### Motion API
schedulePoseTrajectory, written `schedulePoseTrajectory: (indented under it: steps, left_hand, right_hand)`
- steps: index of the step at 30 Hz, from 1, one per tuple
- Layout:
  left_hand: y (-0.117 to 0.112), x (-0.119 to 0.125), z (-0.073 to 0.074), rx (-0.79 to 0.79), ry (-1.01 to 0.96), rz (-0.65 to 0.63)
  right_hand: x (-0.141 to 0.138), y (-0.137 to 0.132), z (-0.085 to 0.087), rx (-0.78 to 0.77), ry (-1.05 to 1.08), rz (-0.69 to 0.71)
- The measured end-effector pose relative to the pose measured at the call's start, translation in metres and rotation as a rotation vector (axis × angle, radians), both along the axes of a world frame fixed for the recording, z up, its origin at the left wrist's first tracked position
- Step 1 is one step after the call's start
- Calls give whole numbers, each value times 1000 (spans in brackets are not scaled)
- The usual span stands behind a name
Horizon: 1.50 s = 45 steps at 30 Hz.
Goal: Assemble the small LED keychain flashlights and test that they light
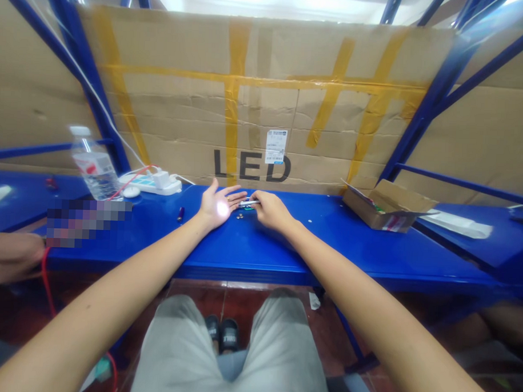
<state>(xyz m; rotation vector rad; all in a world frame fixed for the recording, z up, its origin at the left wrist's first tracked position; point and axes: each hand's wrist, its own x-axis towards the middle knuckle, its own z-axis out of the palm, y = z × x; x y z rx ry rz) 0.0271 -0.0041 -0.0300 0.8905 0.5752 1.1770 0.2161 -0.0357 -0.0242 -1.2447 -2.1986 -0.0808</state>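
My left hand (213,207) is open above the blue table, palm turned up and fingers spread toward the right. A bright round spot of light lies on its palm. My right hand (273,210) is closed around a small silver flashlight (250,203), whose front end points at the left fingers and palm. Something small and green shows just under the flashlight, too small to make out. A few small brass-coloured pieces (239,216) lie on the table below the hands. Left of my left hand lies a short dark purple tube (181,214).
On the left stand a water bottle (93,164) and a white power strip (153,182) with cables. An open cardboard box (383,206) sits at the right. A large carton (182,113) marked LED forms the back. Another person's arm (13,257) reaches in at the left.
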Motion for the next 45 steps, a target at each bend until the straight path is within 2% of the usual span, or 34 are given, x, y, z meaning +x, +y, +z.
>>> schedulePoseTrajectory:
  steps: [20,28,32,39,45]
  left_hand:
    - [1,0,-1,-2,2,-1]
    - [0,0,0,3,-11,0]
    - [-1,0,1,10,-6,0]
    - [-1,0,0,9,-8,-12]
    - [-1,1,0,-2,6,-9]
  right_hand:
    - [2,0,1,-14,10,8]
    - [0,-5,3,-16,-141,-47]
    - [-2,-8,4,-23,-191,-19]
    - [-5,-7,5,-168,-32,20]
    - [-6,-10,6,-229,-120,54]
